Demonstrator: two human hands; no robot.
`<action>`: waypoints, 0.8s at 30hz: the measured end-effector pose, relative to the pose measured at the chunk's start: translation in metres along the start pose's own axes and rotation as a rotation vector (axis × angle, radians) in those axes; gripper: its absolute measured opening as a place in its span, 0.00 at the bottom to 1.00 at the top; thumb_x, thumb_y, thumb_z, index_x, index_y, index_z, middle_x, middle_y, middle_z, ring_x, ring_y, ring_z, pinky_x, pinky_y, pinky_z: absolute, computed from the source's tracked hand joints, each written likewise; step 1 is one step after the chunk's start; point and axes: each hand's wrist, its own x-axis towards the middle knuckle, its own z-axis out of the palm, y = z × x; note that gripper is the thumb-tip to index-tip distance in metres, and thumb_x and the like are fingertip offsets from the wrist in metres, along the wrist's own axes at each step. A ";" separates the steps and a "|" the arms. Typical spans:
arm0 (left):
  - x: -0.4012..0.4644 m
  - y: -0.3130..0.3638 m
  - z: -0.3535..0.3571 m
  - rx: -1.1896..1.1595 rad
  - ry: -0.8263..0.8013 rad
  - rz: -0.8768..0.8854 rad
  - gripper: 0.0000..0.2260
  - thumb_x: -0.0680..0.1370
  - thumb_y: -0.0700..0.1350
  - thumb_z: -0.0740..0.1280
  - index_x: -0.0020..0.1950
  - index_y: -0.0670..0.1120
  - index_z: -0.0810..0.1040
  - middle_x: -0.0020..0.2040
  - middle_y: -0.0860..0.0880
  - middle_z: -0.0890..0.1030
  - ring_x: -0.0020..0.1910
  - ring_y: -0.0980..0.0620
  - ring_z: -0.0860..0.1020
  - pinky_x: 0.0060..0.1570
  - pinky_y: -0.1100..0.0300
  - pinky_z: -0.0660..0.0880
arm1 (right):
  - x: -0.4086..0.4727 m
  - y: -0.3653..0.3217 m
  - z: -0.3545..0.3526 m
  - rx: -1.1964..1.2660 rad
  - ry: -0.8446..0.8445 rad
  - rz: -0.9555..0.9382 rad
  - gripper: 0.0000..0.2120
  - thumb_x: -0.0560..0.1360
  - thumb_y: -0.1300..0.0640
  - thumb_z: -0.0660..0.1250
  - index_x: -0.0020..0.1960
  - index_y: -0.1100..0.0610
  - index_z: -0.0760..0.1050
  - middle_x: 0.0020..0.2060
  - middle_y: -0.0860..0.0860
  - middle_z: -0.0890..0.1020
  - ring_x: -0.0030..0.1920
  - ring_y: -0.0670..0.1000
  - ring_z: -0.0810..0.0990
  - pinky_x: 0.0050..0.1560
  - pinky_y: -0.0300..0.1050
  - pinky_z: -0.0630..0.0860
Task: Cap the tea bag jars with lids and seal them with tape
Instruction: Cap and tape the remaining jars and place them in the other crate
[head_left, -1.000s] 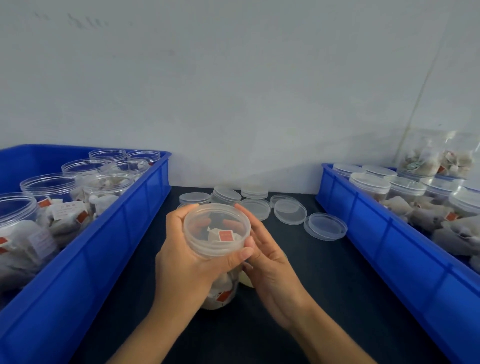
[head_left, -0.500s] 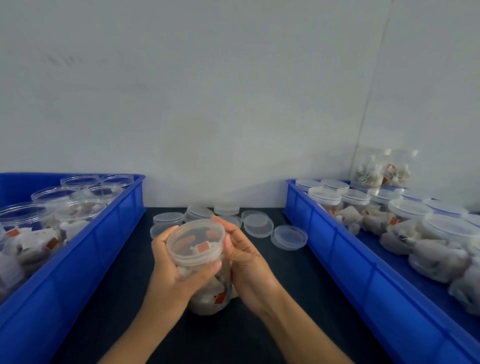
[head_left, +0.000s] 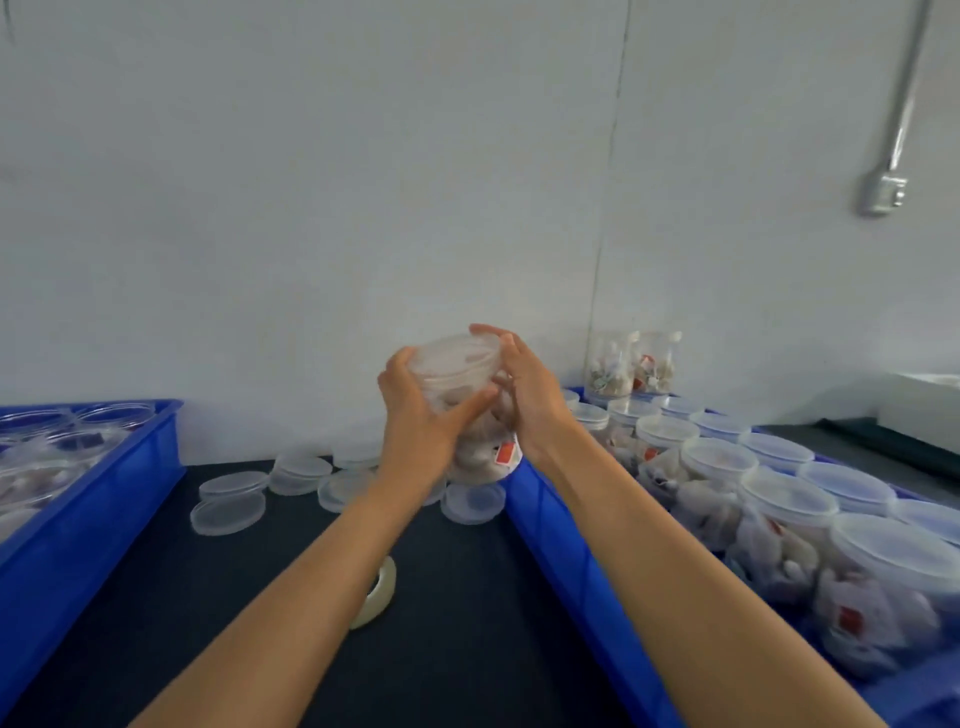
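A clear plastic jar of tea bags (head_left: 467, 400), capped with a translucent lid, is lifted above the dark table near the right bin's left wall. My left hand (head_left: 421, 421) grips its left side, thumb across the front. My right hand (head_left: 524, 400) wraps the right side, fingertips on the lid's rim. A red tag shows at the jar's lower part. A roll of clear tape (head_left: 376, 597) lies on the table, partly hidden under my left forearm. Several loose lids (head_left: 228, 506) lie at the back of the table.
A blue bin (head_left: 93, 525) on the left holds several open jars. A blue bin (head_left: 566, 540) on the right holds several capped jars (head_left: 789, 504). Two jars (head_left: 631, 364) stand by the wall behind it. A white wall closes off the back.
Both hands have raised the jar up and to the right, arms stretched out further. The view has tilted up and turned right, showing more of the right bin and the tape roll.
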 end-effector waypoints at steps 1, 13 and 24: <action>0.005 -0.001 0.012 0.034 0.007 -0.011 0.38 0.67 0.52 0.78 0.71 0.49 0.61 0.61 0.51 0.63 0.55 0.58 0.71 0.54 0.65 0.73 | 0.004 -0.002 -0.009 -0.019 0.053 -0.003 0.15 0.84 0.54 0.50 0.59 0.52 0.76 0.54 0.56 0.77 0.45 0.50 0.77 0.35 0.36 0.77; 0.003 -0.031 0.120 -0.081 -0.150 -0.074 0.39 0.72 0.46 0.75 0.78 0.51 0.56 0.59 0.57 0.75 0.59 0.56 0.77 0.50 0.75 0.72 | 0.029 0.048 -0.097 -0.181 0.453 -0.279 0.09 0.82 0.55 0.56 0.61 0.51 0.70 0.57 0.48 0.76 0.61 0.50 0.74 0.62 0.45 0.71; 0.009 -0.079 0.131 0.720 -0.321 -0.074 0.28 0.68 0.60 0.74 0.62 0.47 0.73 0.56 0.48 0.81 0.58 0.47 0.76 0.68 0.49 0.65 | 0.064 0.114 -0.137 -0.122 0.491 0.393 0.16 0.80 0.62 0.58 0.67 0.62 0.64 0.57 0.61 0.75 0.54 0.59 0.76 0.58 0.58 0.76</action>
